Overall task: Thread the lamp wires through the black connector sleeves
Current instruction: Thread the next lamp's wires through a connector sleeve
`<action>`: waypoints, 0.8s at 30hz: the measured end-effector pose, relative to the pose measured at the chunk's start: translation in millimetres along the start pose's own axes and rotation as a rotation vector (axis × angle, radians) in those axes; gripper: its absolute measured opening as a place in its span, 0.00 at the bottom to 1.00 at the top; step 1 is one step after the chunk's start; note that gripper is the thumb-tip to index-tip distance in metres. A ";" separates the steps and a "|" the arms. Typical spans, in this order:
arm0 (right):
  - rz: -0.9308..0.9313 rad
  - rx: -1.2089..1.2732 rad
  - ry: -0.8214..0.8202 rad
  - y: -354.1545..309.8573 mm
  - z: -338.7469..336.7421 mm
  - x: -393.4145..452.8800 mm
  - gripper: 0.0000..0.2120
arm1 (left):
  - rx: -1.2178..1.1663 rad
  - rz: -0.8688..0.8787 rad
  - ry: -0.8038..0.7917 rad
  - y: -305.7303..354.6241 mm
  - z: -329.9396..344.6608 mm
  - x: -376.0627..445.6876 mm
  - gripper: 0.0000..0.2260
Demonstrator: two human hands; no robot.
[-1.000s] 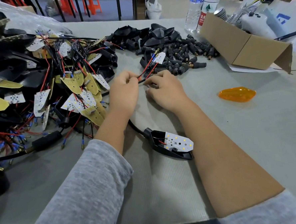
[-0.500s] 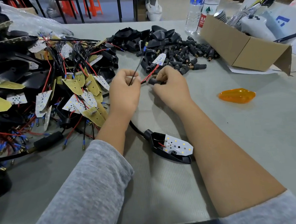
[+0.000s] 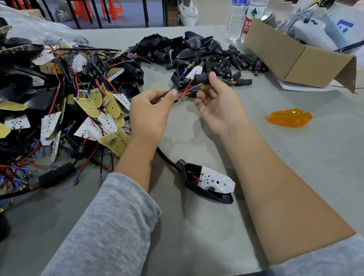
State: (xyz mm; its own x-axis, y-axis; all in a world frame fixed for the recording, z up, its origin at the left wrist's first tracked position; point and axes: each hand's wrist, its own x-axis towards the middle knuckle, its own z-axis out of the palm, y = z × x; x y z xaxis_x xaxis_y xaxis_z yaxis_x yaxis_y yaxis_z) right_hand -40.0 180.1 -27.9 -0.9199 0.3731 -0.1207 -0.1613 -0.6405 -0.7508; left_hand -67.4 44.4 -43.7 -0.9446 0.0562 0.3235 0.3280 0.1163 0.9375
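Above the worktop (image 3: 306, 173), the left hand (image 3: 148, 114) pinches the red and black lamp wires (image 3: 183, 93); the right hand (image 3: 219, 105) grips a black connector sleeve (image 3: 202, 78) at its fingertips.

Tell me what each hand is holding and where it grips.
Left hand pinches the red and black lamp wires short of their tips. Right hand holds a black connector sleeve by its body.

An assembly workshop — lamp boards (image 3: 48, 124) heaped, connector sleeves (image 3: 232, 62) piled.
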 end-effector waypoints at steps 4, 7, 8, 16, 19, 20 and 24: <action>0.067 0.082 -0.078 -6.2 -3.2 -3.9 0.13 | 0.064 -0.010 -0.005 -2.2 -0.2 2.2 0.07; 0.075 0.047 -0.145 -5.0 -1.0 -5.4 0.14 | 0.203 0.008 0.003 -3.4 1.0 2.1 0.05; 0.071 0.030 -0.153 -4.6 0.2 -5.5 0.14 | 0.277 0.035 0.006 -3.3 0.7 1.1 0.06; 0.090 -0.048 -0.251 -0.3 4.3 -6.1 0.14 | 0.355 0.183 -0.065 1.4 2.0 -5.4 0.10; 0.099 -0.103 -0.261 0.4 3.2 -5.1 0.13 | 0.304 0.160 -0.062 0.2 -0.4 -4.2 0.08; 0.097 -0.122 -0.250 1.1 2.7 -4.2 0.13 | 0.289 0.147 -0.066 -0.4 -1.0 -3.4 0.08; 0.021 -0.131 -0.138 3.8 0.4 1.8 0.10 | 0.212 0.016 -0.028 -3.8 -1.1 1.5 0.07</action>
State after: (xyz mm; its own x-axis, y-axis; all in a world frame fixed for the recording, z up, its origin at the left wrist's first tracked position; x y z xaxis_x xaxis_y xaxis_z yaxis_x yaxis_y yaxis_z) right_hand -42.4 178.1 -30.6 -0.9644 0.2590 -0.0533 -0.1023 -0.5510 -0.8282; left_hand -70.1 42.9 -46.6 -0.9395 0.0873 0.3313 0.3414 0.3207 0.8835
